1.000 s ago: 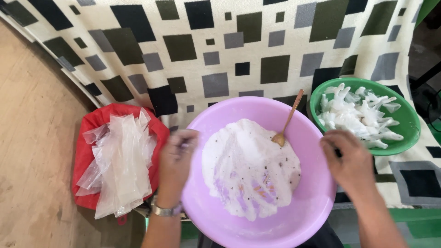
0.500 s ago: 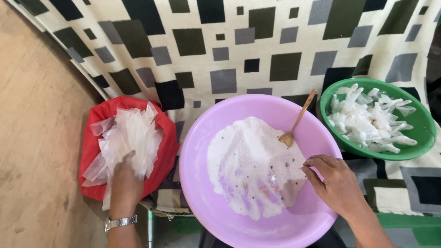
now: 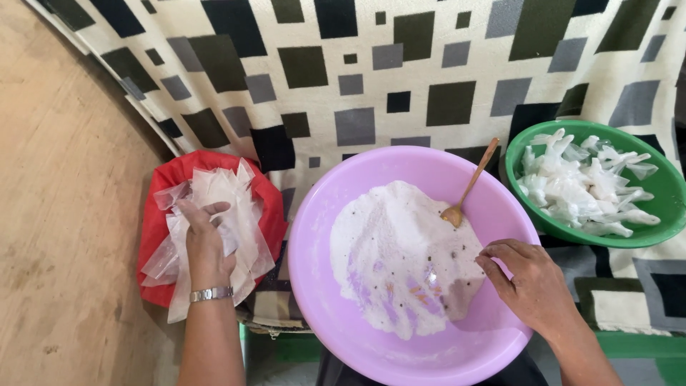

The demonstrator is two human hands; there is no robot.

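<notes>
A large purple basin (image 3: 336,186) holds a layer of white powder (image 3: 400,250) with dark specks, and a gold spoon (image 3: 468,187) leans in it. My right hand (image 3: 529,282) rests inside the basin on the powder's right edge, fingers curled, holding nothing I can see. My left hand (image 3: 204,239), with a metal wrist watch, lies on a pile of small clear plastic bags (image 3: 229,196) that sits on a red bag (image 3: 161,214), fingers pressing the top sheets.
A green bowl (image 3: 664,193) at the right holds several filled, knotted clear packets (image 3: 586,186). A cloth with black and grey squares (image 3: 400,71) covers the surface. Bare wooden floor (image 3: 64,179) lies to the left.
My left hand left the basin rim and moved left onto the plastic bags. My right hand dropped from the basin's right rim into the powder.
</notes>
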